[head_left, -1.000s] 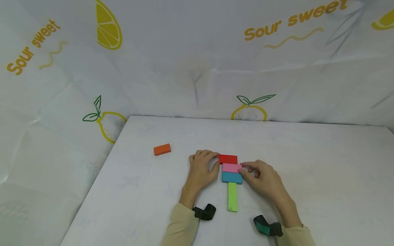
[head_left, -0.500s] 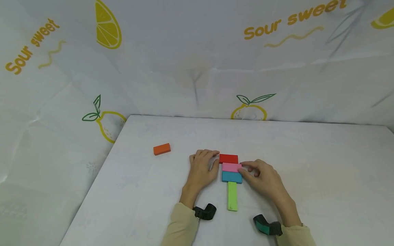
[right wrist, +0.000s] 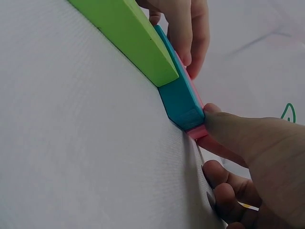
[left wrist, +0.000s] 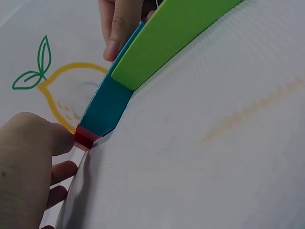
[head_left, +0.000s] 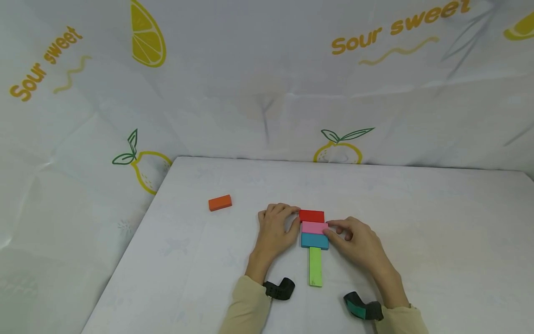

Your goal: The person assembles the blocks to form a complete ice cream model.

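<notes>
My left hand [head_left: 274, 229] pinches the left end of a red block [head_left: 311, 216] between thumb and index finger. Directly in front of it a pink block [head_left: 314, 227] lies flat, its right end held between the thumb and index finger of my right hand [head_left: 356, 241]. A blue block [head_left: 314, 240] adjoins the pink one on the near side. From the blue block's near edge a light green block [head_left: 315, 266] runs lengthwise toward me; in the right wrist view its end meets the blue block [right wrist: 181, 102]. The left wrist view shows only a sliver of red [left wrist: 85, 138].
An orange block [head_left: 219, 202] lies apart at the left of the white table [head_left: 438, 232]. A white lemon-printed cloth [head_left: 250, 69] hangs behind the table's back edge. Black wrist cameras, left [head_left: 280, 289] and right [head_left: 363, 306], sit near the cuffs.
The red block has slid slightly right along the pink block's far edge, with my left hand moving along. My right hand and the pink, blue, green and orange blocks keep their places.
</notes>
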{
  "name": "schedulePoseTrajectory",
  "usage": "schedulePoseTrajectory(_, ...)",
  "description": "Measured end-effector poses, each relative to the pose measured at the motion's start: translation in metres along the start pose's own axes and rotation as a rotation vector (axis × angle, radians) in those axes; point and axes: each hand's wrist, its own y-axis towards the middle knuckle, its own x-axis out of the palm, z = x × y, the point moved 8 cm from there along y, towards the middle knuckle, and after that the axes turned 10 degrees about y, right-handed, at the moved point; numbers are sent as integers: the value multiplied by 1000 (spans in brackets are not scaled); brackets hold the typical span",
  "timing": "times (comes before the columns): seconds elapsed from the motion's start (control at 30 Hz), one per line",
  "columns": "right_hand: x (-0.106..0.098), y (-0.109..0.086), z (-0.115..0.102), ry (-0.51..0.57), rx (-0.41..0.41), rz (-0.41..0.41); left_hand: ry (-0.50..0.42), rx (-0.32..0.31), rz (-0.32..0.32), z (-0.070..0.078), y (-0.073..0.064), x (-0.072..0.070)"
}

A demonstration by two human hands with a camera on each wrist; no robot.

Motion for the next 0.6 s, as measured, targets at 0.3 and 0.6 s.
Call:
schedulePoseTrajectory(0.3,0,0,1,11,5,0,-20,7,14,4,0,-1)
schedulePoseTrajectory(0.6,0,1,2,23,13,-7,-40,-7,7,4,0,-1)
